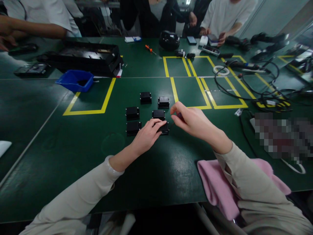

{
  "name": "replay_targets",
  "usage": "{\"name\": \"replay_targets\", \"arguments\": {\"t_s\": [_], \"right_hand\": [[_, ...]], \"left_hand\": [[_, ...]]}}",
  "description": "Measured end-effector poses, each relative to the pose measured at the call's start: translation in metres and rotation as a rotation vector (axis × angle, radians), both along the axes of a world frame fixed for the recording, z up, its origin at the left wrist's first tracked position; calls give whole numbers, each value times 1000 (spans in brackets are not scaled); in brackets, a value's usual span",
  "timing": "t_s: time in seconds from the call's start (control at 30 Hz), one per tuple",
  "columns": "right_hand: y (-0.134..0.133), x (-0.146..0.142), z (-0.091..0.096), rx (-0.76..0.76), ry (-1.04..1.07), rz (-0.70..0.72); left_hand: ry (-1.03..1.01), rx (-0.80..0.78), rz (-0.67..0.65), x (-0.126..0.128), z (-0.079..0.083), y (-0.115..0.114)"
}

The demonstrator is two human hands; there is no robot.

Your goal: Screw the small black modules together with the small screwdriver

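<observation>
Several small black boxes with shiny metal bits at their sides stand in two loose columns on the green table. My left hand (148, 134) reaches over the nearest right-hand black box (165, 128), its fingertips on top and the thumb at the near side, gripping it against the table. Just right of that box, my right hand (192, 120) is closed in a pinch. Something dark and thin seems to lie between its fingers, too small to name. Another black box (158, 114) sits directly behind the held one, and a third black box (133, 128) lies left of my left hand.
A blue scoop-like bin (77, 80) stands before a large black tray (90, 57) at left. An orange screwdriver (149, 49) lies farther back. Tangled black cables (266, 94) cover the right. A pink cloth (217, 186) lies under my right forearm. Several people stand across the table.
</observation>
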State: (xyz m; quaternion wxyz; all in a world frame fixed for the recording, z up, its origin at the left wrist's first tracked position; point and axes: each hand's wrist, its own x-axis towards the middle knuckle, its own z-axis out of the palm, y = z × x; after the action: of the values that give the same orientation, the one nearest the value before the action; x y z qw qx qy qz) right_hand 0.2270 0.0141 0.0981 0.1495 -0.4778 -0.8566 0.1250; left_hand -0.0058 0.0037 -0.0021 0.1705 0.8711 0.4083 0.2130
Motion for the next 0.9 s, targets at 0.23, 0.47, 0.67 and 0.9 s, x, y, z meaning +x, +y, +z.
{"name": "replay_targets", "arguments": {"t_s": [0.23, 0.47, 0.67, 0.9], "right_hand": [[1, 0, 1, 5, -21, -8], [0, 0, 1, 6, -10, -7], [0, 0, 1, 12, -1, 14], [0, 0, 2, 14, 15, 20]], "left_hand": [[1, -15, 7, 0, 2, 0], [-9, -2, -7, 0, -1, 1], [-4, -6, -2, 0, 1, 0], [7, -1, -3, 0, 0, 1]]}}
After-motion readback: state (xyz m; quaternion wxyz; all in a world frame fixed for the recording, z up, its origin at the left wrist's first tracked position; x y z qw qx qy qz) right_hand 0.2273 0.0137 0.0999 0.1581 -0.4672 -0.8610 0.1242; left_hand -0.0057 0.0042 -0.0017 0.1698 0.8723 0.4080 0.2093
